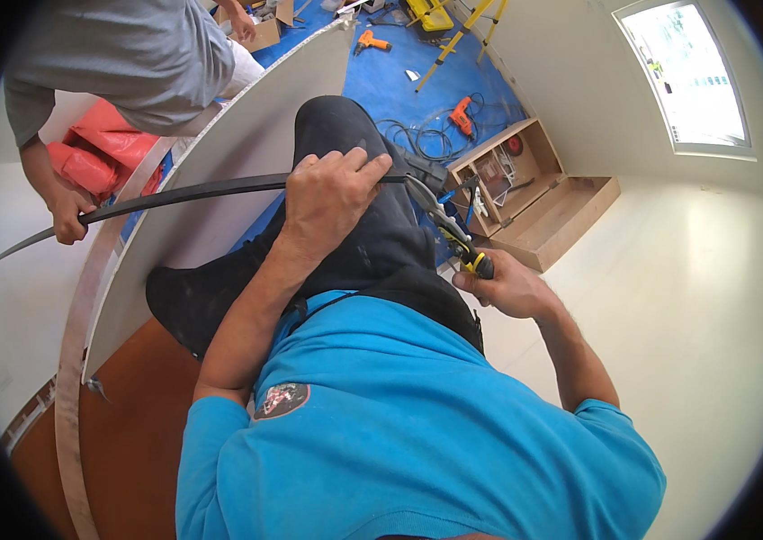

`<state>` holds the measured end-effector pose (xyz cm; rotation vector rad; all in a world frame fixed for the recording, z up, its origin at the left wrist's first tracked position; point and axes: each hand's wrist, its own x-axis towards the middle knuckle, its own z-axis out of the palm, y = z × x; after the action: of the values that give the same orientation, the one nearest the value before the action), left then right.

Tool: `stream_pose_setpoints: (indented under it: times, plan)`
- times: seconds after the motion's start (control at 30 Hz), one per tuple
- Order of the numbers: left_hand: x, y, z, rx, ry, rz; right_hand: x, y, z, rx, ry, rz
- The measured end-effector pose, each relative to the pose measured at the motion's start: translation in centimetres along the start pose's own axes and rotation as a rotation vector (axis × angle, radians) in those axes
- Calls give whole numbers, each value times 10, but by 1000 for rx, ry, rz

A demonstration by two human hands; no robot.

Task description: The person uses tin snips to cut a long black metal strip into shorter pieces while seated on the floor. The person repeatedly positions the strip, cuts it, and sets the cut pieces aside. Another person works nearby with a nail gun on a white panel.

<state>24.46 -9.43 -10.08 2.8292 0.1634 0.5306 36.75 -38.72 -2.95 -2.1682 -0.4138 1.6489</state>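
Observation:
A long, dark, narrow strip [192, 192] crosses in front of me, over my knee. My left hand [332, 193] is closed round it near its right end. In my right hand [516, 283] are tin snips [455, 236] with black and yellow handles. Their jaws meet the strip's right end, just past my left fingers; whether they bite into it I cannot tell. At the left, a co-worker's hand [69, 216] grips the strip near its far end, which tapers off to grey.
A pale curved panel [219, 144] stands by my legs. An open wooden box [548, 216] with tools lies at the right. Beyond are an orange drill [462, 117] with a cable, another orange drill [372, 41], and yellow tripod legs [453, 45] on blue sheeting.

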Motion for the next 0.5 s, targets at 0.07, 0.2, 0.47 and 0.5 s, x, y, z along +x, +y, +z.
stream_pose_setpoints:
  times: [0.07,0.2,0.47,0.5]
  plan:
    - [-1,1,0,-4,-15,3,-1,-1,0,-147,101,-67]
    - [2,-4,-1,-76,-64,14,3,2,3,-278,227,-102]
    - [-1,-1,-6,-174,-36,59,3,23,-34,-17,-153,-17]
    - [-1,-1,-6,-196,-39,32,2,26,-38,-17,-200,34]
